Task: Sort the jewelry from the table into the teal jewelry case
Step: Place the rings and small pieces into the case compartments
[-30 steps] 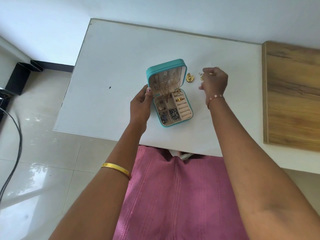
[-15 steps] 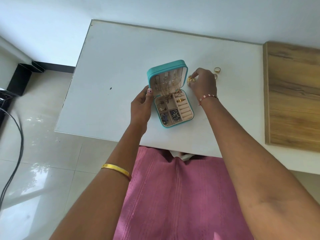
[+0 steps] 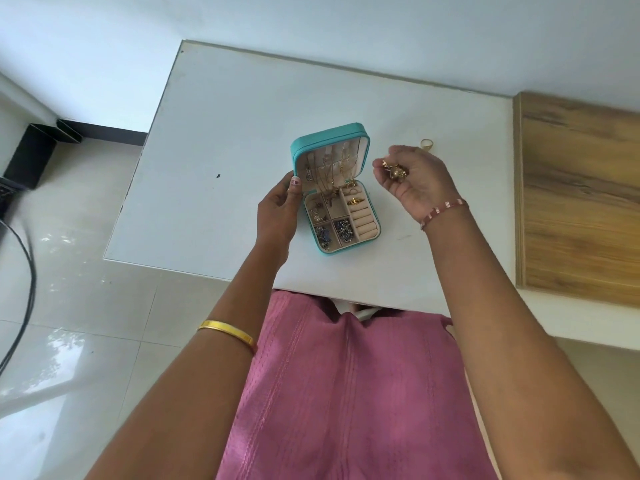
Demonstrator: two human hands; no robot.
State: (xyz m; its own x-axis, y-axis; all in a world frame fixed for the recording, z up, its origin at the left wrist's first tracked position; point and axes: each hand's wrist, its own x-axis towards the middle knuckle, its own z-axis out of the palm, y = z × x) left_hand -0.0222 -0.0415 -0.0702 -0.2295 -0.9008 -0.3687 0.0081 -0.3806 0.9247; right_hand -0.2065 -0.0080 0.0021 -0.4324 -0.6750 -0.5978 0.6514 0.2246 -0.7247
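The bench (image 3: pixel 242 133) is a smooth, matt white surface. The teal jewelry case (image 3: pixel 327 134) has a soft-sheen leather-like shell and a matt beige, velvety lining. Shiny gold metal shows in the piece (image 3: pixel 394 169) held by the right hand (image 3: pixel 415 181) and the ring (image 3: pixel 426 144) lying beyond it. The wooden board (image 3: pixel 581 202) looks matt and grained; the floor tiles (image 3: pixel 69 323) are glossy.

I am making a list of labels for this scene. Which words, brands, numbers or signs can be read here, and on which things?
None: no readable text shows on the teal jewelry case, the white table, the wooden board or the gold bangle.
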